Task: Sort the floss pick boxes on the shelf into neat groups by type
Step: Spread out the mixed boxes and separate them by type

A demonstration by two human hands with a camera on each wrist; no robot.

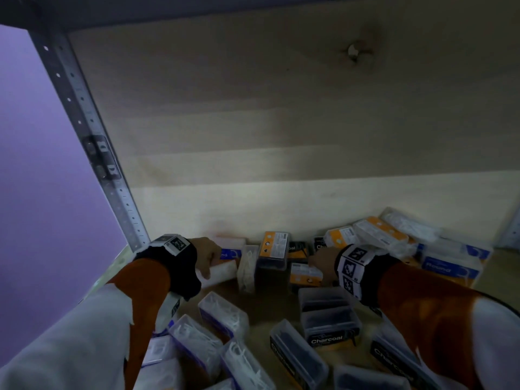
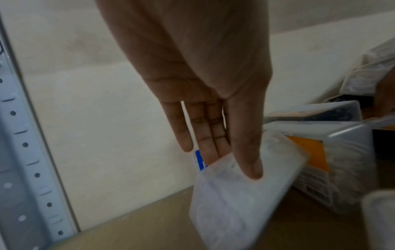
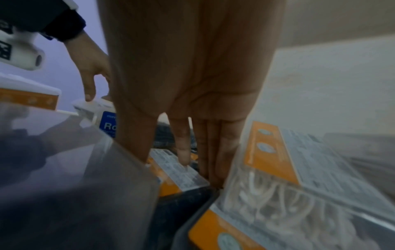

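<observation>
I log clear boxes with blue "Round" labels (image 1: 447, 270) holding white picks. Clear boxes with black "Charcoal" labels (image 1: 327, 339) hold dark picks. Back-facing boxes (image 1: 274, 246) show orange panels beside white print blocks. The shelf floor (image 1: 503, 266) is tan wood; the back panel (image 1: 281, 130) is pale wood grain. The perforated upright (image 1: 84, 122) is grey. Sleeves (image 1: 439, 313) are rust-orange over white (wristbands black, with black-and-white square markers). I see a lilac wall (image 1: 42, 164) at left.

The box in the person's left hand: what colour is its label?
Blue, on the clear box held by the left hand; the right wrist view shows it best.
</observation>
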